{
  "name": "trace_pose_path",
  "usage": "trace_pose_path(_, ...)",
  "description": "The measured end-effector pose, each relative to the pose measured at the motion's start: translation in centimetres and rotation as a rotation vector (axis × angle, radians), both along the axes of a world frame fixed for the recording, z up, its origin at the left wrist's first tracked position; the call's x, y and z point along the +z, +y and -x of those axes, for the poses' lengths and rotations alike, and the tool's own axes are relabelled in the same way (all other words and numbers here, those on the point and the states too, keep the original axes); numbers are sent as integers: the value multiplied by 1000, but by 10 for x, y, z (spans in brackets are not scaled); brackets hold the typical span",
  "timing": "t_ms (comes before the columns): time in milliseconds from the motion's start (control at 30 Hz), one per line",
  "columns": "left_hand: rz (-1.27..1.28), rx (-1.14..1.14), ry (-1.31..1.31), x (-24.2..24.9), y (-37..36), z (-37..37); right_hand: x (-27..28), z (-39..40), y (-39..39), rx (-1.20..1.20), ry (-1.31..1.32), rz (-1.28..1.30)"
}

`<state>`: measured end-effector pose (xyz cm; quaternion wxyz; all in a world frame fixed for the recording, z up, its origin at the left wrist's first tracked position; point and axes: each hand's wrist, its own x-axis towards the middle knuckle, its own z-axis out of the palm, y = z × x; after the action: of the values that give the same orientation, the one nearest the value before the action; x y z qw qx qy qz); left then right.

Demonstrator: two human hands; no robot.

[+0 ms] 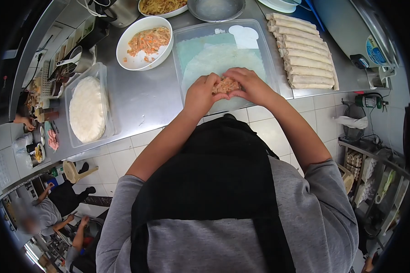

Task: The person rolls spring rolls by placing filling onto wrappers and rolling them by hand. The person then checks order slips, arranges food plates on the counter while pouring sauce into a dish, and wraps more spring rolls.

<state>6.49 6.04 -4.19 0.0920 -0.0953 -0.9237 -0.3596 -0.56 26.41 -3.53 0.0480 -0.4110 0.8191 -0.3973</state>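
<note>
My left hand and my right hand are curled around a lump of orange-flecked filling, thumbs meeting on the near side. The lump is over the near part of a thin, pale round wrapper. Beneath the wrapper is a clear plastic tray with a green sheet showing. To the left, a white bowl holds more of this filling. A neat stack of pale, uncooked rolls lies right of the tray.
At left, a clear container holds a pile of round wrappers. A metal basin and a dish of shredded food stand at the back. Other people are at lower left. An egg rack is at right.
</note>
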Motion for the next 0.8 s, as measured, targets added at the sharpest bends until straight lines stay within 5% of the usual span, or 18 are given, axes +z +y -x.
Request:
trace_pose_path(33,2,-2,-3,-1,0,-1,0,-3,0,32,174,-81)
trace_pose_path(333,-38,52,-28,4,1,0,-4,4,19,-3,156,-95)
trace_pose_path(467,139,-19,104,3,3,3,-7,11,24,-6,85,-210)
trace_pose_path(600,281,65,62,17,11,0,7,-1,24,-79,103,-35)
trace_pose_path(800,150,17,161,-4,-2,-2,2,-12,-6,55,262,48)
